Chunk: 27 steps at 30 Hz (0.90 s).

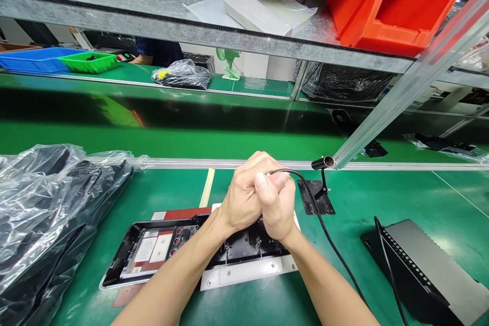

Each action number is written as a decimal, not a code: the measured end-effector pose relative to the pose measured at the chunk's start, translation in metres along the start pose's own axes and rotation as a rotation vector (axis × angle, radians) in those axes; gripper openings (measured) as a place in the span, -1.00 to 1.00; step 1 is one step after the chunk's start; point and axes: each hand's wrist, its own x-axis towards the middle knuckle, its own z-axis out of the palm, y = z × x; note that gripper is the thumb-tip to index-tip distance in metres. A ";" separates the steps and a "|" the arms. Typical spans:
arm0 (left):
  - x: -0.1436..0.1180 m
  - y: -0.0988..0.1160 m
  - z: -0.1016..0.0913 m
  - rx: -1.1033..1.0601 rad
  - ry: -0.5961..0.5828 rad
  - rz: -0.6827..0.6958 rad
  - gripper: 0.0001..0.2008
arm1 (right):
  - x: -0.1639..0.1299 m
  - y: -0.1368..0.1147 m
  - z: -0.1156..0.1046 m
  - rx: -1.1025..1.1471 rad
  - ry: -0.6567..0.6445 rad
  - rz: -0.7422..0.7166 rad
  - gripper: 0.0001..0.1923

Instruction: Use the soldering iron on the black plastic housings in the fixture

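My left hand (244, 191) and my right hand (279, 206) are closed together above the middle of the bench. A black cord (319, 216) comes out at the top between them and runs down to the right. It looks like the cord of an electric screwdriver, whose body and tip my fingers hide. Right below my hands lies a long black plastic housing (128, 247), open side up, with ribs and posts inside. It rests on a fixture with a white strip (244, 272) and reddish-brown board (183, 212). My forearms cover part of it.
Plastic-wrapped dark parts (57, 214) fill the left side. On the right are a black holder ring (323, 163) on a stand and a grey-black metal box (420, 260). A slanting metal post (412, 76) and overhead shelf (153, 25) with a red bin (397, 5) stand ahead.
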 end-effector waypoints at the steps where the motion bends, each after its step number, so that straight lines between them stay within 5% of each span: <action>1: 0.000 0.000 0.000 0.000 0.001 0.004 -0.79 | 0.000 0.000 0.000 0.003 -0.001 0.000 -0.53; 27: 0.001 0.003 0.003 0.012 0.033 0.012 -0.78 | -0.004 0.007 -0.001 0.068 -0.012 0.067 -0.61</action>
